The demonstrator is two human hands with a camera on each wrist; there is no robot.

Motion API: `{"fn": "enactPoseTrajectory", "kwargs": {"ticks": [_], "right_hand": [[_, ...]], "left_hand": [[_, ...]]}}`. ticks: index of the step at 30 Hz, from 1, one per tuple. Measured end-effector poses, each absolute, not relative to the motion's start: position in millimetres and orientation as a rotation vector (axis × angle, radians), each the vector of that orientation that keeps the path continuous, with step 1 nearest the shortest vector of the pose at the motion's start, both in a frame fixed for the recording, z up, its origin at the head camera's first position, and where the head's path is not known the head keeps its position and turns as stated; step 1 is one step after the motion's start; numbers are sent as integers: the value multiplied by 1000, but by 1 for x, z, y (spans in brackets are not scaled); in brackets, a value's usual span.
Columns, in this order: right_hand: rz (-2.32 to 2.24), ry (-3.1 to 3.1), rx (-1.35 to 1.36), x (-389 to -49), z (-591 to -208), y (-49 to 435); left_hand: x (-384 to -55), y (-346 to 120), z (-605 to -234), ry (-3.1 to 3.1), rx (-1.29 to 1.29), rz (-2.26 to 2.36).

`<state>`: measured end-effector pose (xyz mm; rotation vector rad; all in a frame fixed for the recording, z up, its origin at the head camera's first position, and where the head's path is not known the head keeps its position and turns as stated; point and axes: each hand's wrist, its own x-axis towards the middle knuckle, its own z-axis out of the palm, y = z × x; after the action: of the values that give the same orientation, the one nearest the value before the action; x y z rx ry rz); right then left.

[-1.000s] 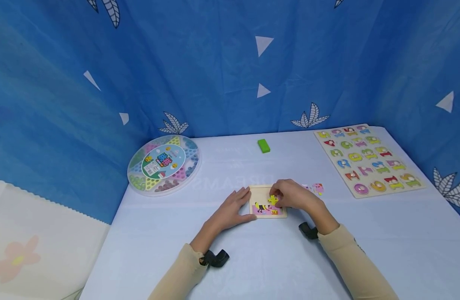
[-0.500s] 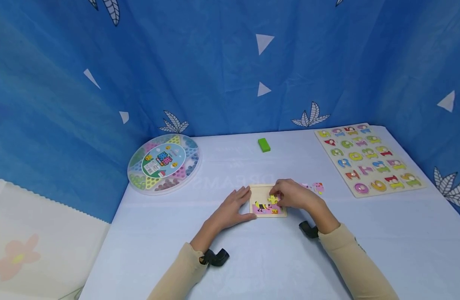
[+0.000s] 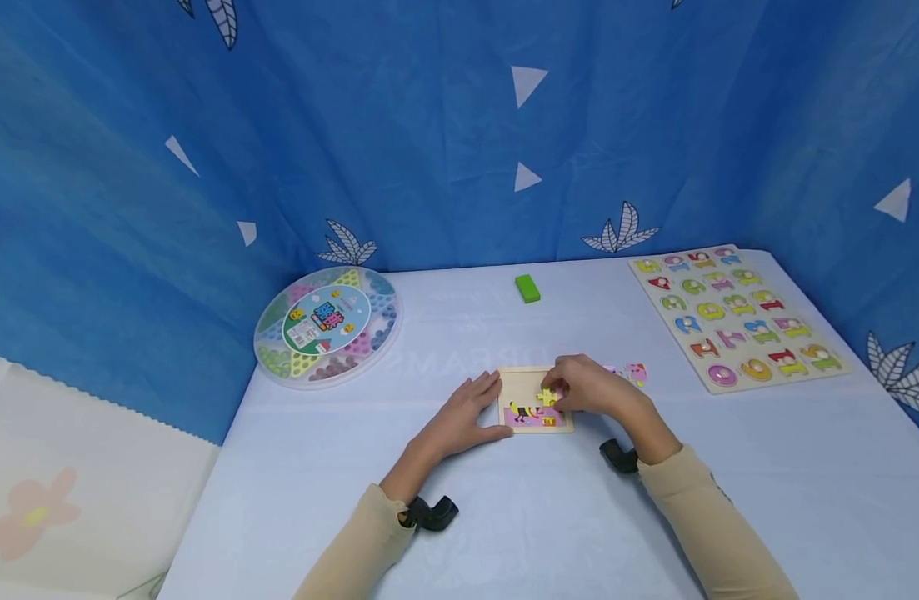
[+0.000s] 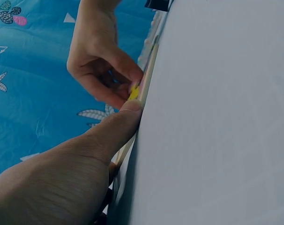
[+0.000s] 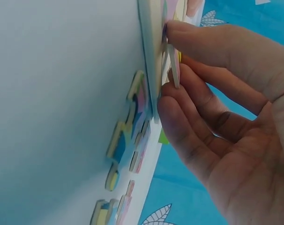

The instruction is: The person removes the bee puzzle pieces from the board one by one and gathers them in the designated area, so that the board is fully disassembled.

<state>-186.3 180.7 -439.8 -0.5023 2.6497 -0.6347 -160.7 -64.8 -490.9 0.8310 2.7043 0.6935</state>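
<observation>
- The puzzle piece (image 3: 546, 397) is yellow.
- The frame (image 3: 519, 387) has a pale wood colour.
- The laid pieces (image 3: 532, 422) are pink, with yellow and black.
- The small block (image 3: 527, 288) is green.
- The round box (image 3: 327, 322) is multicoloured, with a star pattern.
- The curtain (image 3: 444, 150) is blue, with white triangles and leaves.

A leaf-printed blue curtain (image 3: 429, 142) hangs behind a white table (image 3: 519, 525).

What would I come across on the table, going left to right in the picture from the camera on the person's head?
Round game box with a clear lid → left hand → small wooden puzzle frame → right hand → board of colorful numbers.
</observation>
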Motion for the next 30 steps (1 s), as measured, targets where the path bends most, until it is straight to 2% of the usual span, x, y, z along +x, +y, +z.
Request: {"fn": "enactPoseTrajectory", "kwargs": {"ticks": [30], "right_hand": [[-683,2668,-589,-179,-438,209]], "left_hand": [[-160,-64,-489,2715,868,694]]}}
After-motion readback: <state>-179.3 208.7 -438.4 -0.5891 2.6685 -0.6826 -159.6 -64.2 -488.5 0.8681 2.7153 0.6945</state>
